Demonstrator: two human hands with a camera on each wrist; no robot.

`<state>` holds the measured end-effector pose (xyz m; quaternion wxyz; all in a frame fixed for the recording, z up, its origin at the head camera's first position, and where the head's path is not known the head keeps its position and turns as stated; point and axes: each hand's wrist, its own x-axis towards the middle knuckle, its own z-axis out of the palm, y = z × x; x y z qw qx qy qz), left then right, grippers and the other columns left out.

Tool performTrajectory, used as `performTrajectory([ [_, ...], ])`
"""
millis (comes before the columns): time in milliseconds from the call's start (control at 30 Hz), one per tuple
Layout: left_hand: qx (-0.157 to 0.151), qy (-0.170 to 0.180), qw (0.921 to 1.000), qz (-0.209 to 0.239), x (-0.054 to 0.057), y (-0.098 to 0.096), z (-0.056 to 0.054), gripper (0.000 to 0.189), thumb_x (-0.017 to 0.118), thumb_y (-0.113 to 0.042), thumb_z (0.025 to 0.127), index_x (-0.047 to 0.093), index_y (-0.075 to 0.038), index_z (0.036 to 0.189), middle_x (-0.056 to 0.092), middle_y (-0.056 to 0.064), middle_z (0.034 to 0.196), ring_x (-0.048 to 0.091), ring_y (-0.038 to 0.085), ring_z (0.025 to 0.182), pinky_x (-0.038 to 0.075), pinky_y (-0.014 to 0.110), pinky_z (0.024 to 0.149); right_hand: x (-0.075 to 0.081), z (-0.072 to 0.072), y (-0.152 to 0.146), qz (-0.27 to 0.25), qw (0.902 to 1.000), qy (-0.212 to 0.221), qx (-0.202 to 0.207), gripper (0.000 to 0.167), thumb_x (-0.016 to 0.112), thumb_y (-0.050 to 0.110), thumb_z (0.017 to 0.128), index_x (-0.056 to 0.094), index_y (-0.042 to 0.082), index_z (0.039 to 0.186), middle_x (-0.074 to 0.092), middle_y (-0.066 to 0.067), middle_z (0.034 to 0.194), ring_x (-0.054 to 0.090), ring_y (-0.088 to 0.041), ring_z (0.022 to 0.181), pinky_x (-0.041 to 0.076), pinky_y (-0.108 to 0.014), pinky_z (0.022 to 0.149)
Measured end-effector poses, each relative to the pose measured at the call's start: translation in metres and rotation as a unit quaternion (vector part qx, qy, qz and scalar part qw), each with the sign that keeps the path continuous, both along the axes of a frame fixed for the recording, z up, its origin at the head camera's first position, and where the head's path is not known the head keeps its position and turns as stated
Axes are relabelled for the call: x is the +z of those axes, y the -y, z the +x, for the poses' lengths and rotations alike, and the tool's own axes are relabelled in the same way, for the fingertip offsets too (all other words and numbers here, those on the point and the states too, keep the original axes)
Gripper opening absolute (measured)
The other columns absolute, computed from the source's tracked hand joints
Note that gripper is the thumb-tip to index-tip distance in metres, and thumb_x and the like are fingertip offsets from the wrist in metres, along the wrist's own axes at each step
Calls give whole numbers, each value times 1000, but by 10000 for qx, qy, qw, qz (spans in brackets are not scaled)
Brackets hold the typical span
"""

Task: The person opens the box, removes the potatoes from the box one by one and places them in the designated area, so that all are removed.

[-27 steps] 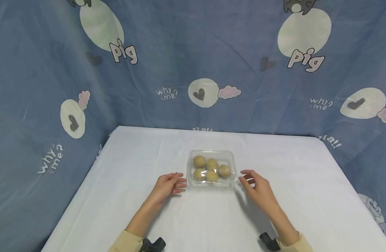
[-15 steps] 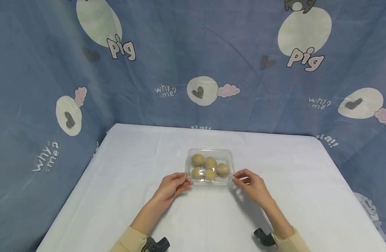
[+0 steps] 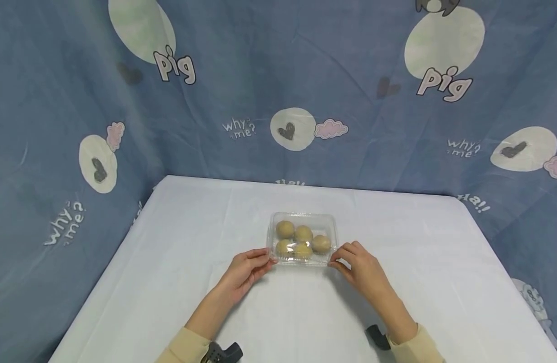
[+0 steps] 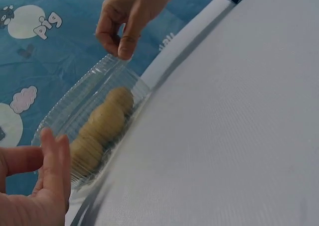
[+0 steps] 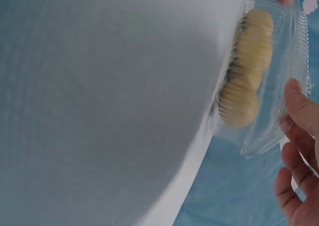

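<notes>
A clear plastic clamshell box [image 3: 321, 222] stands on the white table, its lid down in the head view. Several round, yellowish-brown balls [image 3: 285, 229] lie inside it, of a kind I cannot make out. My left hand [image 3: 245, 272] holds the box's front left corner between thumb and fingers. At the front right corner, my right hand [image 3: 362, 267] pinches the lid's rim with thumb and index finger. In the right wrist view the right thumb [image 5: 301, 104] lies on the rim, the other fingers loosely bent below it.
A white cloth [image 3: 183, 227] covers the table around the box. Behind and to the left hangs a blue printed curtain [image 3: 242, 50]. A dark wrist-camera mount [image 3: 221, 353] sits on the left wrist, another one [image 3: 377, 337] on the right.
Both hands have moved inward from beside the box to its front corners and taken hold there. The right fingers have come together on the rim. The box stays about where it was.
</notes>
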<state>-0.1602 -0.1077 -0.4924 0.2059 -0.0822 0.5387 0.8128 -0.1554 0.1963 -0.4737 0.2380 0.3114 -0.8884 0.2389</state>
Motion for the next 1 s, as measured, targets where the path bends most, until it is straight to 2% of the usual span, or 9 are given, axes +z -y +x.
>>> performTrajectory([
  [167,-209,8,9996,200,-4,3,6,39,56,-2,97,42,15,130,67,18,105,67,21,99,55,22,84,-3,0,2,-2,9997,57,253,22,85,8,73,66,14,82,61,8,81,55,-8,73,52,-23,59],
  [267,-182,-126,9998,-26,-7,1,7,33,55,-2,97,45,15,124,67,17,101,69,21,96,56,22,81,-4,0,3,-50,9994,168,286,23,85,7,74,65,14,82,60,8,81,55,-6,72,51,-22,59],
  [367,-40,-361,9985,-413,-9,-3,6,26,54,-1,96,49,15,116,68,16,95,70,20,88,58,23,77,-4,-1,3,-185,9990,214,346,23,85,6,74,64,14,81,59,8,80,52,-4,70,49,-20,58],
  [467,230,-577,9957,-689,-9,-7,5,22,55,1,94,52,15,111,69,15,88,70,18,79,59,25,73,-6,-3,2,-344,9982,229,438,23,84,4,75,63,14,80,58,9,79,50,-3,68,45,-16,56],
  [667,723,-697,9913,-852,-6,-12,5,21,55,5,90,53,15,109,68,14,81,69,16,70,60,24,69,-8,-7,3,-630,9959,417,504,21,82,3,77,64,14,81,56,11,77,47,-1,64,40,-10,54],
  [1000,773,-767,9901,-891,-6,-16,1,22,56,5,89,53,15,108,68,13,80,69,16,69,60,24,68,-10,-9,-1,-1134,9901,750,338,25,82,0,75,63,16,79,53,14,70,42,-3,57,36,-13,47],
])
